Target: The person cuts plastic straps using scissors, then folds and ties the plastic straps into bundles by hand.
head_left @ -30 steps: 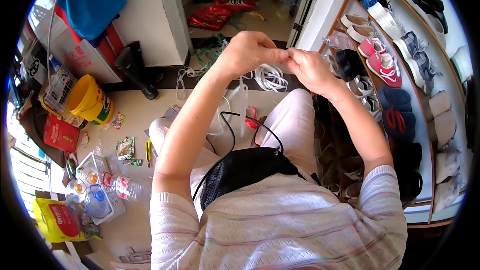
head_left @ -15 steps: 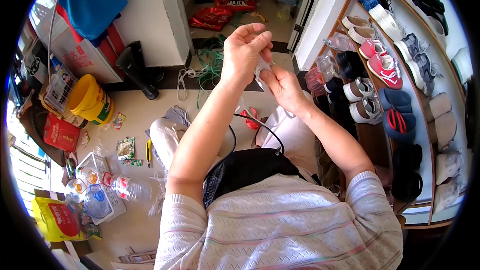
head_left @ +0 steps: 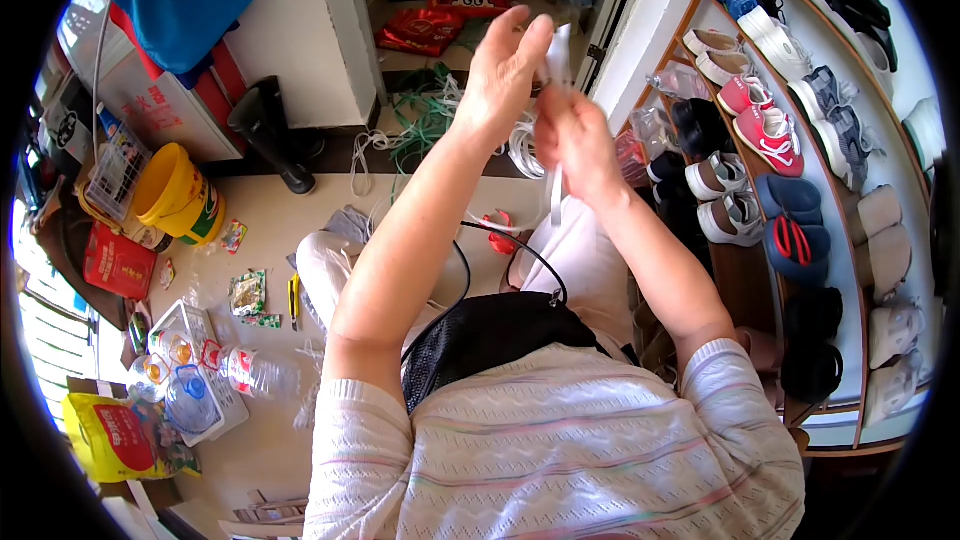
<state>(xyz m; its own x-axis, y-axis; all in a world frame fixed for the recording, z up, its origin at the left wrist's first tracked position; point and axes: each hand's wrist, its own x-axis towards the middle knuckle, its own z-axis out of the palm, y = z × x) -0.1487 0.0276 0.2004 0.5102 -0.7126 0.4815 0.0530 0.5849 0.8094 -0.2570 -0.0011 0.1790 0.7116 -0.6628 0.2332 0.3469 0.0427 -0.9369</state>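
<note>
A strip of white strapping (head_left: 560, 52) rises between my two hands, and its lower end hangs below my right hand. My left hand (head_left: 503, 78) is raised, fingers curled, thumb against the upper part of the strip; its fingertips are partly hidden. Slightly lower, my right hand (head_left: 580, 143) is closed round the strip and blurred by motion. Behind my hands on the floor lies a white coil of strapping (head_left: 523, 152). A tangle of green strapping (head_left: 425, 120) lies to its left, near the doorway.
A shoe rack (head_left: 765, 190) lines the right side. On the left are a yellow bucket (head_left: 180, 195), black boots (head_left: 268, 130), a yellow utility knife (head_left: 294, 302) and a white basket (head_left: 222, 402) with plastic bottles. Red bags (head_left: 420, 32) lie beyond the doorway.
Both hands have shifted, the left upward and to the right. The strip now sticks up above my right hand and hangs below it, and the white coil shows behind.
</note>
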